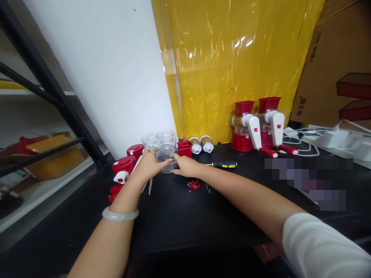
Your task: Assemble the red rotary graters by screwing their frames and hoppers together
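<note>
Both my hands reach to the far left of the black table (179, 216). My left hand (149, 164) and my right hand (187, 166) close from either side on a clear plastic cup part (165, 159). More clear cup parts (160, 139) stand just behind it. Red and white grinder parts (124, 169) lie left of my left hand. A small red block (184, 149) sits behind my right hand. Small red clips and screws (194, 185) lie scattered just in front of my right wrist.
A yellow-and-black screwdriver (224, 164) lies right of my right hand. Two metal drums (201, 144) and two assembled red hand-crank grinders (256, 125) stand at the back by a yellow plastic sheet (228, 58). Power strips and cables (333, 139) lie at right; a black shelf frame (46, 88) stands left.
</note>
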The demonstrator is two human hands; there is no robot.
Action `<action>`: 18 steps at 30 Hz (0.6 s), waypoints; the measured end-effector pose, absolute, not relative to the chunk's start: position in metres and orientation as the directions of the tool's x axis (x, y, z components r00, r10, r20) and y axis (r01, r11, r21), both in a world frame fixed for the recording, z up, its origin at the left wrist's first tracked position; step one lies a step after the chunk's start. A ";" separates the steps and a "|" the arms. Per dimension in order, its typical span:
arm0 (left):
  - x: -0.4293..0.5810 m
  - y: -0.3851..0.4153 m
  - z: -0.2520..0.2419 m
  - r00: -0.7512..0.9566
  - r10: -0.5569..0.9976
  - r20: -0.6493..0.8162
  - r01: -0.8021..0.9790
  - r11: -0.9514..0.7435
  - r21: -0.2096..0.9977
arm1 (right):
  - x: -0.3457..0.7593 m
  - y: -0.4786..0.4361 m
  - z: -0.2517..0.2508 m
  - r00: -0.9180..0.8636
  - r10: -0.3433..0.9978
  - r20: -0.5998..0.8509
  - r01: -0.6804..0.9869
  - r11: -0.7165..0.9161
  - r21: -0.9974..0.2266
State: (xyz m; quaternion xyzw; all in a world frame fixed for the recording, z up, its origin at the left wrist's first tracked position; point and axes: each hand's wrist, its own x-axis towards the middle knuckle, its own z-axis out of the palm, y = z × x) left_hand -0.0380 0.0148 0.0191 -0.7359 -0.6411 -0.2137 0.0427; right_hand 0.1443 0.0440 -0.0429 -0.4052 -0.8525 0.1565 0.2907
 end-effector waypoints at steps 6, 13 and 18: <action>-0.031 0.015 0.021 -0.073 0.940 0.332 0.900 -0.081 0.429 | 0.140 0.037 -0.035 -0.399 0.752 0.525 0.365 0.655 -0.661; -0.019 0.006 0.019 -0.021 0.988 0.150 0.728 -0.088 0.680 | 0.131 0.045 -0.033 -0.281 0.789 0.547 0.255 0.611 -0.750; -0.027 0.015 0.015 0.042 0.996 0.081 0.644 -0.090 0.760 | 0.135 0.062 -0.037 -0.197 0.860 0.471 0.171 0.503 -0.847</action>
